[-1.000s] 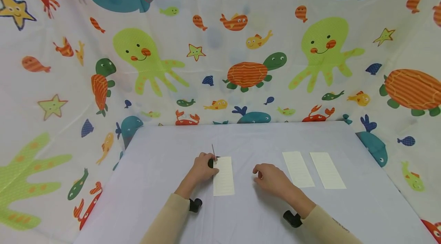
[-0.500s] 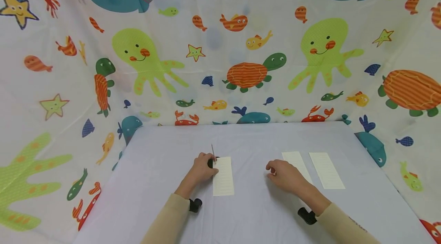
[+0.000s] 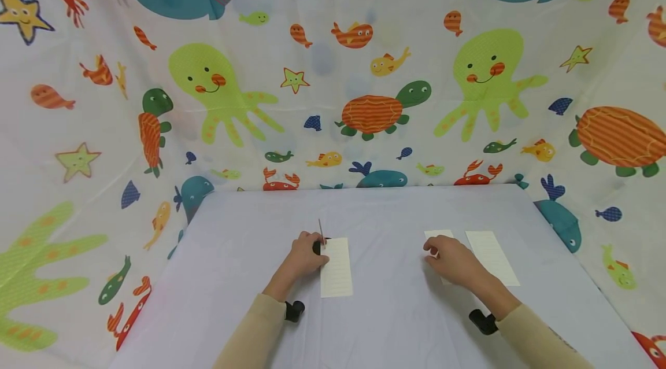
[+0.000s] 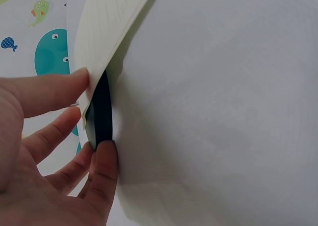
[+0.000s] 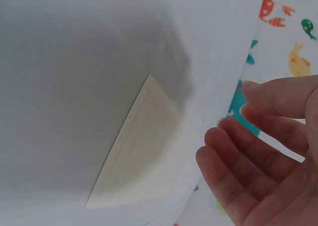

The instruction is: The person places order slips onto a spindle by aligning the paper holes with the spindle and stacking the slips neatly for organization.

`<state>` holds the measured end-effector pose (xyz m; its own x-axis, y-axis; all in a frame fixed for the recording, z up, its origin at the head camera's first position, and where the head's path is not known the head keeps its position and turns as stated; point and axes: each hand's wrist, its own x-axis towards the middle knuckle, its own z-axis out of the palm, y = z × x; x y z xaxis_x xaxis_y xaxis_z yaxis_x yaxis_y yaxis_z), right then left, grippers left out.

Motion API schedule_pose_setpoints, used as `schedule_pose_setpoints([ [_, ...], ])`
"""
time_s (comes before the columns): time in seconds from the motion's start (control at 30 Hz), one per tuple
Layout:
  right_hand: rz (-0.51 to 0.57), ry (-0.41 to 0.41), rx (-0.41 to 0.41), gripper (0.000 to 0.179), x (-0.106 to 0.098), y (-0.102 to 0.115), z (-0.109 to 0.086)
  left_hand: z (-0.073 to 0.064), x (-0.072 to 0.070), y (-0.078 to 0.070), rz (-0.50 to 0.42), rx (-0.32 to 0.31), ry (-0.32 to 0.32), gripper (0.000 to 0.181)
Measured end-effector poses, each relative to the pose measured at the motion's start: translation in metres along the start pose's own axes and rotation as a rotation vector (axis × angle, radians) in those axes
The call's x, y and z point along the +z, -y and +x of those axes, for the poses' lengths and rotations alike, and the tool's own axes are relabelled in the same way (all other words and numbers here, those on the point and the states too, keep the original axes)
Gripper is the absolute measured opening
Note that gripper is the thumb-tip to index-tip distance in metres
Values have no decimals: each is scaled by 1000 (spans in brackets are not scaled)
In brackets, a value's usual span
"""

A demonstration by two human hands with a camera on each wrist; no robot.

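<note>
My left hand (image 3: 304, 254) holds the dark, disc-like base (image 4: 103, 112) of what looks like a bill spike; its thin needle (image 3: 321, 229) points up. A lined cream paper slip (image 3: 337, 273) has its top corner over that base, at the needle's foot, and my left thumb (image 4: 59, 92) rests on the slip's edge. To the right, my right hand (image 3: 455, 259) hovers with fingers loosely bent and nothing between them. Below it lies a second lined slip (image 5: 139, 151), partly covered by the hand in the head view.
A third cream slip (image 3: 491, 256) lies flat farther right. White cloth covers the table (image 3: 385, 213). Behind it hangs a curtain (image 3: 322, 149) printed with sea animals. Each wrist carries a small black camera (image 3: 484, 321).
My right hand has moved rightward, away from the left slip, until it is over the middle slip. The left hand, the base and its slip have stayed in place.
</note>
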<state>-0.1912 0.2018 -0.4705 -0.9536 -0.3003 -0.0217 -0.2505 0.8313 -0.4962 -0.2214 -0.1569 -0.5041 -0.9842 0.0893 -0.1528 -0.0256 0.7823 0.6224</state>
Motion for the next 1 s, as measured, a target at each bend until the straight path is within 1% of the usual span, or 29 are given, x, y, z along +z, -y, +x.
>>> schedule_pose_setpoints([
  [0.17,-16,-6,14,20,-4,-12,0,0,0,0,1,-2,0,35],
  [0.4,-43,2,71,22,-9,-27,2,2,2,2,-11,7,-5,34],
  [0.6,-81,13,78,24,-10,-44,3,2,2,3,-13,0,-8,34],
  [0.8,-132,24,104,31,-8,-57,3,0,2,2,-15,-4,-5,34],
  [1.0,-169,28,129,40,-7,-60,2,0,3,4,-3,24,-19,35],
])
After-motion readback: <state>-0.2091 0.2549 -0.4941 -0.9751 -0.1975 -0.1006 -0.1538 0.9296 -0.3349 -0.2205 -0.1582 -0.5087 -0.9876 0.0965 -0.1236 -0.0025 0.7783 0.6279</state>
